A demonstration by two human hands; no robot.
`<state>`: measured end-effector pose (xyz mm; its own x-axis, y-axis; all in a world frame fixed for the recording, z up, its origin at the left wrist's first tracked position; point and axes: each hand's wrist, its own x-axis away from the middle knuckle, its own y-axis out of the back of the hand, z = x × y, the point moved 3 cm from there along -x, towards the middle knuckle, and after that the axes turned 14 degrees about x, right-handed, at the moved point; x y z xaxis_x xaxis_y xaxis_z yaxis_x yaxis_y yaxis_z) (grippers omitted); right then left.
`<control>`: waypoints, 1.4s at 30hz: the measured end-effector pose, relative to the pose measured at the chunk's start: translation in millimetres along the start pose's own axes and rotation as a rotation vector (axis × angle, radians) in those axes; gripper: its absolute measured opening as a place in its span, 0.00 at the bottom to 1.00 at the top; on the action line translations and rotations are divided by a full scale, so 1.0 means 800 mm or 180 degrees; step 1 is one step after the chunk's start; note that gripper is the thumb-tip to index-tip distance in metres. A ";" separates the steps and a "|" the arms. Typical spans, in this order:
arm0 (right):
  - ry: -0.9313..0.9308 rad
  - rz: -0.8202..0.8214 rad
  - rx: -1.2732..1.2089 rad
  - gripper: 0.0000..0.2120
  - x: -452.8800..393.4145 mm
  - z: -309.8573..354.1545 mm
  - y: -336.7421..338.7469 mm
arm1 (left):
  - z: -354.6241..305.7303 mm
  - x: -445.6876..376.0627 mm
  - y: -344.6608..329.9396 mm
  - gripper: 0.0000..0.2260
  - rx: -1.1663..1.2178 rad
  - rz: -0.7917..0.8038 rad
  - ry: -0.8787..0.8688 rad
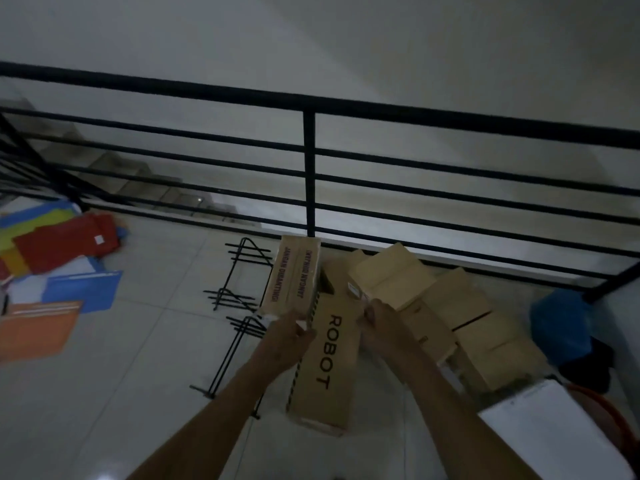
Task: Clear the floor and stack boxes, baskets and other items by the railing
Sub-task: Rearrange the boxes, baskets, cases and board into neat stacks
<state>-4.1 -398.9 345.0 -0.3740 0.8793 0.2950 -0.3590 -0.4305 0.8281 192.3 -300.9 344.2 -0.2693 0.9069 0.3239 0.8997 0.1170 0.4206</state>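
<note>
A black metal railing (311, 174) with horizontal bars and one upright post runs across the view, with a pale wall and a stairwell behind it. Below it lies a white tiled floor (138, 341). At the foot of the railing sits a loose pile of brown cardboard boxes (450, 306), tilted at different angles and touching one another. In front of the pile a long brown cardboard box printed ROBOT (329, 362) points away from the viewer, toward the post. Just to its left, touching it, a second long cardboard box with red lettering (294, 278) lies against the base of the railing. A black wire rack (239, 299) lies flat on the tiles left of these boxes. Farther left are scattered coloured paper folders (62, 258) in red, blue, yellow and orange. At the right edge is a blue plastic bag (561, 323), and a white sheet (554, 431) sits in the lower right corner. The left hand (291, 337) grips the ROBOT box's left edge with curled fingers. The right hand (381, 323) holds its right edge, fingers curled.
</note>
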 end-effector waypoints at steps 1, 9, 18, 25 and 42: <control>-0.0017 0.0003 -0.0011 0.04 -0.020 -0.013 -0.020 | 0.021 -0.022 -0.017 0.12 0.0049 0.0036 -0.0005; -0.0257 -0.0610 0.0105 0.15 -0.209 -0.161 -0.240 | 0.265 -0.229 -0.137 0.12 -0.0161 -0.0726 -0.0600; -0.0414 -0.0824 -0.0235 0.55 -0.350 -0.286 -0.441 | 0.459 -0.404 -0.233 0.33 -0.0034 -0.0155 -0.0711; -0.0442 -0.0949 -0.0551 0.45 -0.356 -0.290 -0.437 | 0.446 -0.435 -0.246 0.38 0.0183 -0.0299 -0.0554; -0.0266 -0.0937 0.0123 0.50 -0.315 -0.289 -0.405 | 0.432 -0.398 -0.239 0.48 0.0329 -0.0197 -0.0493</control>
<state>8.8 -527.9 -107.5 -0.1865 0.9795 0.0766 -0.4081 -0.1482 0.9008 224.6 -471.8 -132.4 -0.2763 0.9472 0.1625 0.9157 0.2081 0.3439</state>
